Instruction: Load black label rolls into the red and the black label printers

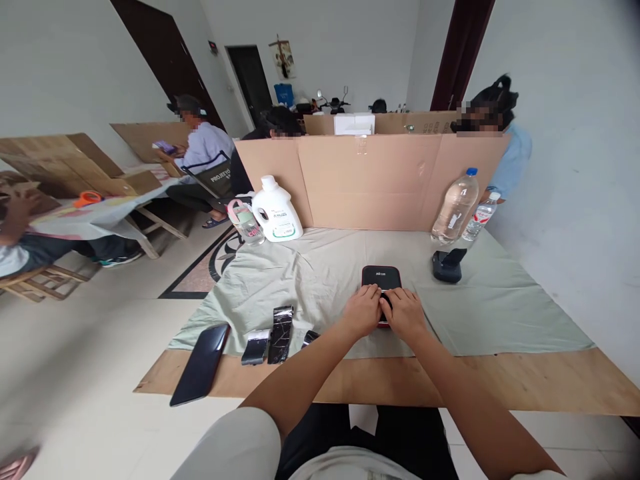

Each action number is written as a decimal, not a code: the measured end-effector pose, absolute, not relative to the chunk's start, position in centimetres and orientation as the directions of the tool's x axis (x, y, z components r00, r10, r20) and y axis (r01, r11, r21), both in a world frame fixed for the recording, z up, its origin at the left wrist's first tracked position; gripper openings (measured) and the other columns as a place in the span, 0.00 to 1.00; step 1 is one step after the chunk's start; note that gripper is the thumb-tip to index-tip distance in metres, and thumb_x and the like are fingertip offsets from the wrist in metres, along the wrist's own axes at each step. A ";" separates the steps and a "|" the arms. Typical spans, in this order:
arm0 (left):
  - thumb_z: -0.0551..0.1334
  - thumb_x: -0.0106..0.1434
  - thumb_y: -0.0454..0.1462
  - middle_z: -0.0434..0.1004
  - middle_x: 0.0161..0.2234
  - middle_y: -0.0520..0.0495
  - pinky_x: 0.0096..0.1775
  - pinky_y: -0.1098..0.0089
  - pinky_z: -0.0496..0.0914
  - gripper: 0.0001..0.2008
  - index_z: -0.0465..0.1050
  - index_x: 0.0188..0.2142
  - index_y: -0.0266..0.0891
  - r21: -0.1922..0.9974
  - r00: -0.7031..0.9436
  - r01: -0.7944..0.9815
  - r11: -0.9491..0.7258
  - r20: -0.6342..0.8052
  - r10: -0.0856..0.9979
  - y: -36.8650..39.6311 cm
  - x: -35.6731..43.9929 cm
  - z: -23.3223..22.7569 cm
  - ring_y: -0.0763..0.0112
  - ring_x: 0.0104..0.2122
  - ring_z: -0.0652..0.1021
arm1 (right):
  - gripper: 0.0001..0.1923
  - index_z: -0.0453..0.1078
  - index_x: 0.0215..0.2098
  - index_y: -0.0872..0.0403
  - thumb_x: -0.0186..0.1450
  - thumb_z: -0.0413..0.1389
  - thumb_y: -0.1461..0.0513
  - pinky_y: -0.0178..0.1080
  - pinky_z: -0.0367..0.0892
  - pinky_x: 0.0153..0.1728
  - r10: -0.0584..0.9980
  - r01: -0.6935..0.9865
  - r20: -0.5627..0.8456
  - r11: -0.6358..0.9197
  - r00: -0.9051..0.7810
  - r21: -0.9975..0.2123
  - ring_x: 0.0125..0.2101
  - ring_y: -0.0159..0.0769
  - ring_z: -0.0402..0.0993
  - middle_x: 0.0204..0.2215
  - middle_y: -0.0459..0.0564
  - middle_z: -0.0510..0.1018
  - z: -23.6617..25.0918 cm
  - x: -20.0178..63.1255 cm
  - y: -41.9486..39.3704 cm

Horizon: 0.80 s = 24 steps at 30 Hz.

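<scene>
A flat black case (381, 275) with a red edge and small pale lettering lies on the cloth in front of me. My left hand (364, 310) is on its left side, fingers bent and closed over the top. From the right, my right hand (404, 312) closes over the same case, its fingertips nearly meeting the left ones. The lower part of the case is mostly covered by both hands. Left of them lie a long shiny black strip (281, 335), a shorter strip (255, 348) and a small black piece (310, 338) beside my left forearm.
A dark phone (201, 363) lies at the table's left edge. A white jug (278, 212) and a pink-handled cup (247, 223) stand before a cardboard screen (365, 183). A large bottle (456, 207), a smaller bottle (481, 217) and a black device (447, 265) are at right. Other people sit beyond.
</scene>
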State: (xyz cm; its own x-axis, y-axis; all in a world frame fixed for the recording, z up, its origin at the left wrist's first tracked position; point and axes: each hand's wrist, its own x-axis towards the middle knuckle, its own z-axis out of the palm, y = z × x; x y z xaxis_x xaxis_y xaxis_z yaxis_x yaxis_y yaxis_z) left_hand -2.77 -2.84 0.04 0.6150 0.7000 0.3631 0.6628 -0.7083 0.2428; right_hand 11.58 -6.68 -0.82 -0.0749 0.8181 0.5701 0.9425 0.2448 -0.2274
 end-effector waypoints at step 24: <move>0.64 0.58 0.45 0.73 0.51 0.41 0.48 0.63 0.72 0.32 0.57 0.60 0.42 0.962 0.080 -0.272 -0.002 0.025 0.996 4.8 -9.6 0.7 0.63 0.47 0.77 | 0.23 0.66 0.53 0.50 0.62 0.51 0.50 0.47 0.70 0.42 0.943 0.248 0.258 0.204 0.210 -0.947 0.39 0.42 0.76 0.42 0.51 0.79 -3.3 4.7 3.8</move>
State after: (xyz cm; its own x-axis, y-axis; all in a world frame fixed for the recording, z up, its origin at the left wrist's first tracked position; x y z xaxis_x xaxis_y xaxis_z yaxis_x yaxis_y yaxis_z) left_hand -9.57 4.83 0.70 0.0805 0.9965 0.0245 -0.2720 -0.0017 0.9623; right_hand 4.66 3.82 -3.34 0.2100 0.9429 0.2584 0.2478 0.2043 -0.9470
